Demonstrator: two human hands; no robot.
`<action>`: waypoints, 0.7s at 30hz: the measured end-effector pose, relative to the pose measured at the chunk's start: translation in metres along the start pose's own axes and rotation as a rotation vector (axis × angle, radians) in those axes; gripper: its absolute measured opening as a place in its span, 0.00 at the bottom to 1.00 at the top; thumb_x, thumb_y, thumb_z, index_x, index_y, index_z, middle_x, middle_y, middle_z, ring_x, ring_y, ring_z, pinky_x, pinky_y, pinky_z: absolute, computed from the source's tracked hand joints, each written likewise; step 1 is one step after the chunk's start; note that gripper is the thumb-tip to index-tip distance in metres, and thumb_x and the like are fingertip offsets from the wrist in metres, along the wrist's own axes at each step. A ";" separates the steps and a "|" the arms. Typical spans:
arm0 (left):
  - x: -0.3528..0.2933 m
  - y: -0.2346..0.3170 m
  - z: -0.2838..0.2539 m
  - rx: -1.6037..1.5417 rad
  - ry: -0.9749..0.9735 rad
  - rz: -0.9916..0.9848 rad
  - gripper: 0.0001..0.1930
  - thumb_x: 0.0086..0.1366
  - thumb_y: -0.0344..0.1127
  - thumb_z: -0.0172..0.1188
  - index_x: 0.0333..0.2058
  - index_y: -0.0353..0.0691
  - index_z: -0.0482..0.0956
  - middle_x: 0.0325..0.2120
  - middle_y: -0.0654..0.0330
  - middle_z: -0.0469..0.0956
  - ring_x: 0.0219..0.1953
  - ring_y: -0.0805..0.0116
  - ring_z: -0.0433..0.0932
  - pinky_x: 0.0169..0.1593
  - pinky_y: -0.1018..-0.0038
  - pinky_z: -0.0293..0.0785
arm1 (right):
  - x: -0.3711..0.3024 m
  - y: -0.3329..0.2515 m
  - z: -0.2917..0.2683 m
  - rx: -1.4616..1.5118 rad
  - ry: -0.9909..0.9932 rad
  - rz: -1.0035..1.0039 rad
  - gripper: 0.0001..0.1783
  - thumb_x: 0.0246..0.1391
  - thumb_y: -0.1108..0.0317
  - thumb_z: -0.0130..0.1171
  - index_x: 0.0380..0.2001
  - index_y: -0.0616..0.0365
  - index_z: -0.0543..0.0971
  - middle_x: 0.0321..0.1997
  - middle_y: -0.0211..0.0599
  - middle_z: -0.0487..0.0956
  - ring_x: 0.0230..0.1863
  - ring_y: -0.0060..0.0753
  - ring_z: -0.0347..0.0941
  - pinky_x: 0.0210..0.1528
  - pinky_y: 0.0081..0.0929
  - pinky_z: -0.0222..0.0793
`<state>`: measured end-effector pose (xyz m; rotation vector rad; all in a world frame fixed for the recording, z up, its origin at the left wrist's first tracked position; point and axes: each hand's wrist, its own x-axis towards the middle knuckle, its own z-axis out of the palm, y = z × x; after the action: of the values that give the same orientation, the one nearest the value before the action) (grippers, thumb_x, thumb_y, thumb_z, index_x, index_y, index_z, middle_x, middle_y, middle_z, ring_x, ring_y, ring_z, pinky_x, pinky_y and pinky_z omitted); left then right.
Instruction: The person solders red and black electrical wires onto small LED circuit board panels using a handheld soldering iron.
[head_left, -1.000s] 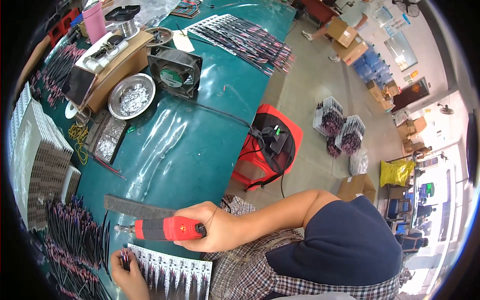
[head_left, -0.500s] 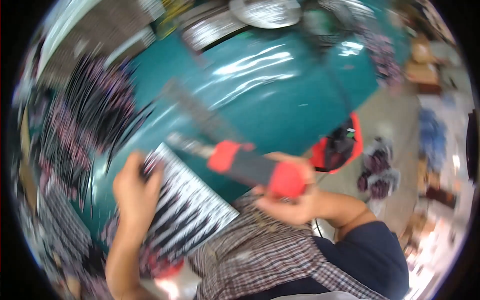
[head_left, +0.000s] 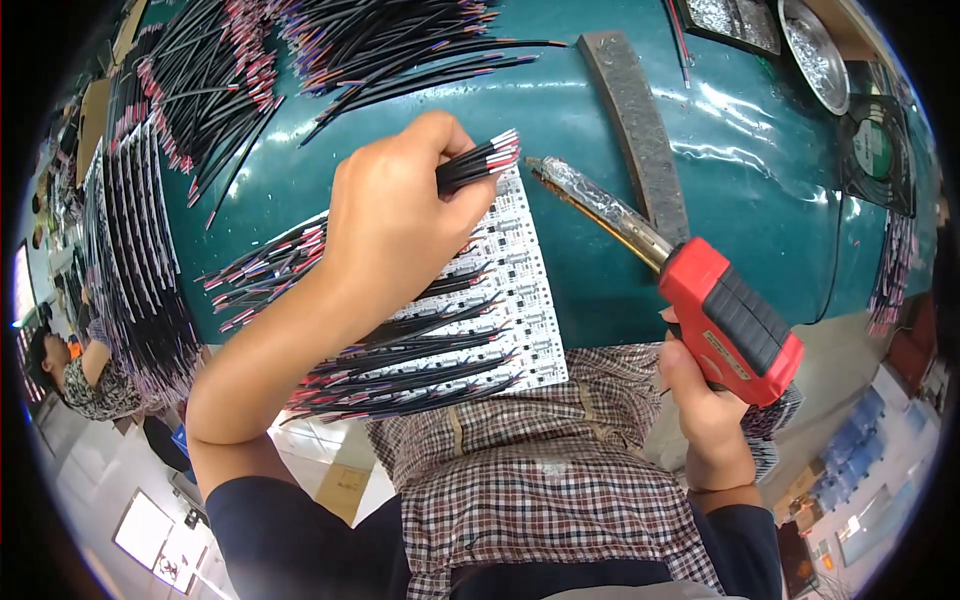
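Observation:
My left hand [head_left: 395,200] is closed round a short bundle of black cables [head_left: 468,172], whose stripped red and white wire ends point right. It is above the far part of a white circuit board panel [head_left: 540,335]. Across that panel lie rows of black cables [head_left: 420,375] with coloured ends, partly hidden by my left forearm. My right hand [head_left: 705,405] grips the handle of a red and black soldering gun [head_left: 735,315]. The gun's metal tip, with a thin brass-coloured tube alongside, points up and left, close to the wire ends but apart from them.
A grey bar [head_left: 635,125] lies on the green table [head_left: 760,170] behind the gun. Cable piles [head_left: 380,40] cover the far left, beside cabled panels [head_left: 130,230]. At far right are a round metal dish [head_left: 815,55] and a black fan [head_left: 875,155]. Another person [head_left: 85,370] sits at left.
The view has turned and sharpened from a blur. Relative to the panel, my left hand is now over its far part with the bundle showing clearly. The gun's tip has come near the wire ends.

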<state>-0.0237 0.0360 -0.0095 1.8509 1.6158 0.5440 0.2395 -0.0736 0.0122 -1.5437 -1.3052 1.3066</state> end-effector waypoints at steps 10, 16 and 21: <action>0.004 -0.004 0.001 0.003 0.003 0.021 0.12 0.58 0.30 0.69 0.28 0.33 0.72 0.17 0.58 0.76 0.18 0.77 0.67 0.24 0.76 0.65 | 0.009 -0.012 0.003 0.052 -0.032 0.117 0.16 0.55 0.74 0.66 0.47 0.60 0.80 0.40 0.31 0.81 0.40 0.24 0.77 0.43 0.26 0.73; 0.005 -0.005 0.002 -0.006 0.017 0.043 0.13 0.58 0.30 0.69 0.27 0.33 0.72 0.15 0.60 0.74 0.17 0.77 0.65 0.23 0.76 0.62 | 0.009 -0.011 0.002 0.022 -0.049 0.143 0.16 0.55 0.74 0.66 0.47 0.60 0.80 0.41 0.32 0.82 0.40 0.24 0.77 0.43 0.26 0.73; 0.005 -0.006 0.003 -0.008 0.027 0.070 0.12 0.58 0.30 0.69 0.26 0.34 0.72 0.14 0.61 0.72 0.16 0.78 0.64 0.22 0.76 0.60 | 0.009 -0.009 0.002 0.031 -0.039 0.162 0.15 0.55 0.74 0.67 0.47 0.60 0.81 0.41 0.32 0.82 0.40 0.24 0.77 0.43 0.26 0.73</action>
<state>-0.0259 0.0406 -0.0161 1.9077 1.5694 0.6072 0.2348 -0.0628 0.0176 -1.6381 -1.1975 1.4568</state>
